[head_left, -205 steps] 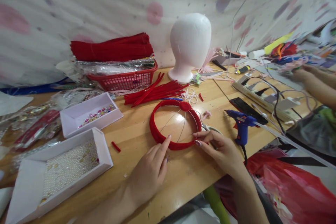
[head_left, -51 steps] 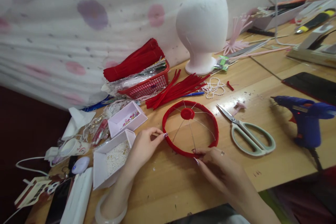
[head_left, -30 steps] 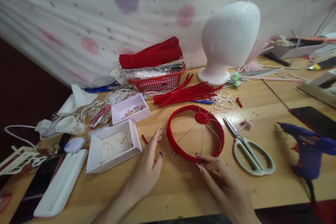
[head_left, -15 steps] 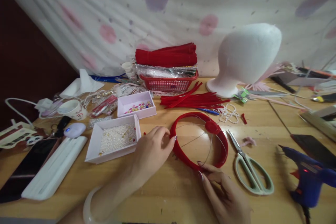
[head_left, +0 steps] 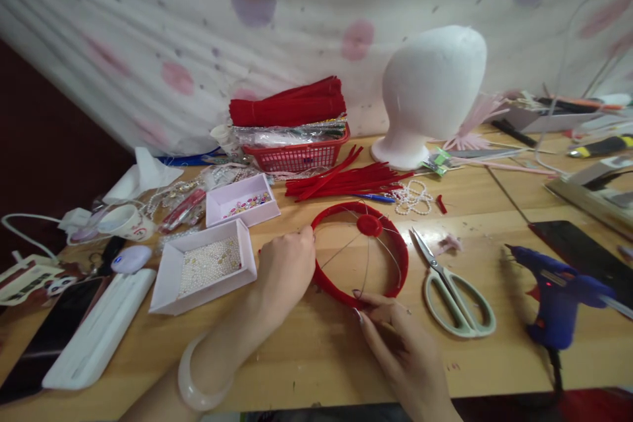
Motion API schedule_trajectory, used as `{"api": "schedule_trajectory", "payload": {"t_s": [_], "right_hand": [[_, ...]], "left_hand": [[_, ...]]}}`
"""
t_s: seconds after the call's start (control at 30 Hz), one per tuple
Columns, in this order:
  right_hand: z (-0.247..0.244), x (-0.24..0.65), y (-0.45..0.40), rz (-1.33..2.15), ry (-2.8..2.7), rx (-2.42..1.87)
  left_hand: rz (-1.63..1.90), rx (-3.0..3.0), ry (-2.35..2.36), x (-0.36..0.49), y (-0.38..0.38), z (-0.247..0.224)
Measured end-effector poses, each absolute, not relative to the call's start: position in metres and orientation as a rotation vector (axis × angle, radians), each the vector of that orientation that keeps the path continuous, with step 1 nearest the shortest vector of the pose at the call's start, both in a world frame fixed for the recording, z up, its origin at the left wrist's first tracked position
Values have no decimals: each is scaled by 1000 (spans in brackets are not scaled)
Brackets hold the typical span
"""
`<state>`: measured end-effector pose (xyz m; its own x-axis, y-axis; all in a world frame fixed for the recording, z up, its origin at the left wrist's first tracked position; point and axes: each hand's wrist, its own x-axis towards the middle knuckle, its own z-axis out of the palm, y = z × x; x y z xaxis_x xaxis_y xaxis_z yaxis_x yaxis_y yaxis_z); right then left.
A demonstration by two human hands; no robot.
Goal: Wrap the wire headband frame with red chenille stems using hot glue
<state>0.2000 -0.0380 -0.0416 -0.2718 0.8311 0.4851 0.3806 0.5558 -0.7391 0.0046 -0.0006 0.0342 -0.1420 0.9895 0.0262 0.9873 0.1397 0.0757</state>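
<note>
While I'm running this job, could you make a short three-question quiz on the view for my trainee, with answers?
1. What does the right hand pinch?
A) the pearl strand
B) the near side of the red ring
C) the foam head

2. True or false: the scissors lie between the red ring and the blue glue gun.

3. Fill in: the nearer white box holds mostly small, round, pale ____.

Key:
1. B
2. True
3. beads

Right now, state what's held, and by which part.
The fuzzy red wire-spoked ring: right hand pinches its near rim; left hand is at its left side, grip hidden.
</note>
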Motion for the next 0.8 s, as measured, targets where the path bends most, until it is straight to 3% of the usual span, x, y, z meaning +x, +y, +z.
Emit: {"api": "schedule_trajectory", "payload": {"t_s": [0.1,0.23,0.33,0.5,0.8], "right_hand": [[-43,200,-38,684,-1842,-981],[-44,200,-38,734,-1823,-959],[-44,201,-38,730,-1816,-950],[-46,202,-38,717,-1816,-946],[-46,201,-37,708,-1816,-928]], "left_hand": [[263,2067,2278,-6,-5,35],[977,1861,1936,-22,-7,35],[1384,1320,1561,-25,-7,34],[1369,761,1319,-29,-18,38],[1703,1157,1729,-95,-31,91]]}}
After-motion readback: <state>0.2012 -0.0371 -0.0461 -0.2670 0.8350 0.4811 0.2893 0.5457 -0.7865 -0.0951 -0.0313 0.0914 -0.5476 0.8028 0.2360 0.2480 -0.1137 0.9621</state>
